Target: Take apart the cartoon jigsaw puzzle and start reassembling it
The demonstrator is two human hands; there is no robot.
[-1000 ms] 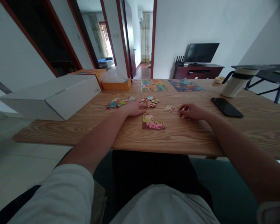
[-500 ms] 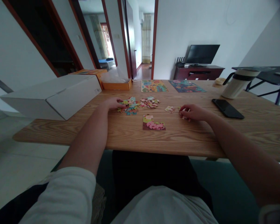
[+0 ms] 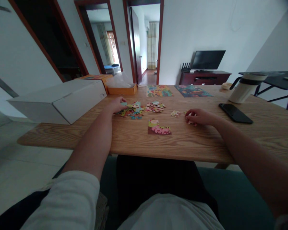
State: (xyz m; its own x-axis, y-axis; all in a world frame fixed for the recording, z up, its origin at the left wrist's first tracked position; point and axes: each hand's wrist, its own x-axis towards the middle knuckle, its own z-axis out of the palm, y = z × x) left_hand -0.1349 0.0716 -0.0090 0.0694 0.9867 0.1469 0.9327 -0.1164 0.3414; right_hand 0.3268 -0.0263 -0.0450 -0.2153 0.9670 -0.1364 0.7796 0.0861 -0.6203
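Note:
My left hand (image 3: 115, 105) is at the left edge of a loose pile of jigsaw puzzle pieces (image 3: 133, 110), its fingers closed on a light-blue puzzle piece (image 3: 124, 103). Over to the right, my right hand (image 3: 197, 117) rests low on the table, fingers curled onto a puzzle piece (image 3: 192, 124) that they partly hide. A pale loose piece (image 3: 175, 113) lies just left of that hand. Between the hands and closer to me is a small joined section of puzzle (image 3: 159, 127) with a pink spotted shape. A second cluster of pieces (image 3: 155, 107) adjoins the pile.
Two colourful picture sheets (image 3: 160, 90) (image 3: 193, 90) lie at the table's far edge. A white box (image 3: 62, 100) and an orange tray (image 3: 122, 90) with clear plastic stand left. A black phone (image 3: 235, 113) and a white mug (image 3: 246, 89) are on the right.
My left hand has shifted slightly left and up at the pile, and a light-blue piece now shows at its fingertips. My right hand stays in place. The view has tilted slightly up.

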